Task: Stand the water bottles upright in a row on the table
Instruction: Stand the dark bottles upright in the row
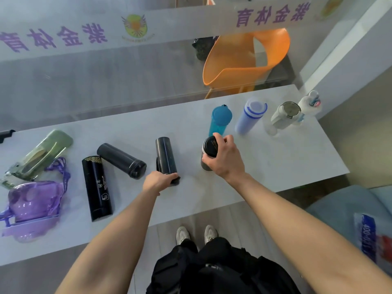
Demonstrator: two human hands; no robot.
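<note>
Right hand (222, 158) grips upright dark bottle (209, 152) | left hand (158, 181) clasps lying black flask (166, 155) base

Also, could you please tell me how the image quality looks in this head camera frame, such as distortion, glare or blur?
Head view: wide-angle bending curves the table edge and leans the upright bottles, like the blue bottle, outward; soft, even light with faint shadows; hazy reflections on the glass partition wash out the orange chair behind; edges slightly soft, mild blur overall.
</note>
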